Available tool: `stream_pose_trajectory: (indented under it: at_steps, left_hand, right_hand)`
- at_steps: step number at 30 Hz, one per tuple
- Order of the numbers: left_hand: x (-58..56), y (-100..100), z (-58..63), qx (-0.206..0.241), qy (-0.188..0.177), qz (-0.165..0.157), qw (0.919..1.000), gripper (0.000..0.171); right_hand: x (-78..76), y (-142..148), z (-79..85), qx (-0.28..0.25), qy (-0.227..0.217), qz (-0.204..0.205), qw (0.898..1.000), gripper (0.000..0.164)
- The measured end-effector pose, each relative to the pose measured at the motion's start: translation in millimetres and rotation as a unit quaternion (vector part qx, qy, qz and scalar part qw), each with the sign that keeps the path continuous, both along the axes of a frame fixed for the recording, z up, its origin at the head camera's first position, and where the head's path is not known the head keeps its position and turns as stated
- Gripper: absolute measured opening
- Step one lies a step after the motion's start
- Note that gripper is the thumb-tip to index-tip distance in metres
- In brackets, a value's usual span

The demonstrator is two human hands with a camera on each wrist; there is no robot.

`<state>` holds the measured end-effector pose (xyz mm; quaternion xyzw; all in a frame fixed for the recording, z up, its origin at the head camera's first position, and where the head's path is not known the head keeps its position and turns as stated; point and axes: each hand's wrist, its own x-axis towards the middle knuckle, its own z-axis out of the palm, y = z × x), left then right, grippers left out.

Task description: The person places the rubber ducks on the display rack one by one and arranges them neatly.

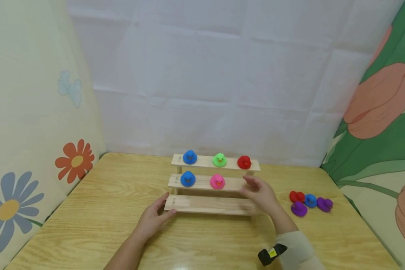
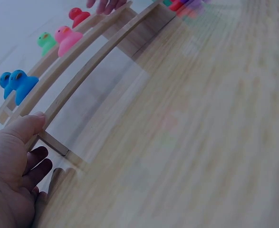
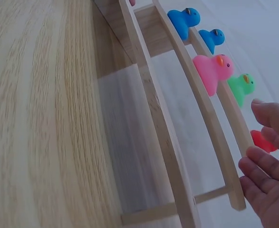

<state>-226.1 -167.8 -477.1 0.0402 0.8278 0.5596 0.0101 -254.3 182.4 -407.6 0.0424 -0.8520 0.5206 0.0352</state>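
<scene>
A three-step wooden stand (image 1: 209,205) stands on the table. Its top step carries a blue duck (image 1: 190,157), a green duck (image 1: 219,160) and a red duck (image 1: 244,162). On the middle step sit another blue duck (image 1: 188,179) and a pink duck (image 1: 217,181); the lowest step bears none. My left hand (image 1: 152,219) holds the left end of the lowest step, thumb at the front corner and fingers round the end. At the right end of the middle step, my right hand (image 1: 260,193) has loosely bent fingers, with nothing in them, close to the board's edge (image 3: 236,197).
To the right of the stand lies a group of ducks: a red one (image 1: 297,197), a blue one (image 1: 311,200) and two purple ones (image 1: 299,209). A white cloth (image 1: 202,75) hangs behind the table (image 1: 121,187), with flower-patterned panels on both sides.
</scene>
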Motion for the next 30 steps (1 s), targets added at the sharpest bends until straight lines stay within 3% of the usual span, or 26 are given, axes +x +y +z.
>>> stream_pose_trajectory:
  at_steps: [9, 21, 30]
  left_hand:
    - [0.0, -0.7, 0.8, 0.000, 0.000, 0.001, 1.0000, 0.075]
    - [-0.3, 0.6, -1.0, 0.005, 0.005, 0.001, 1.0000, 0.075]
    - [-1.2, 1.7, -1.6, 0.008, 0.005, 0.002, 1.0000, 0.075]
  right_hand:
    - [7.7, 23.6, -2.2, -0.006, 0.018, -0.014, 1.000, 0.051]
    - [25.1, 61.1, -8.0, 0.046, -0.016, -0.078, 0.996, 0.056]
    - [36.5, 93.3, -18.2, 0.038, -0.032, -0.112, 0.992, 0.059]
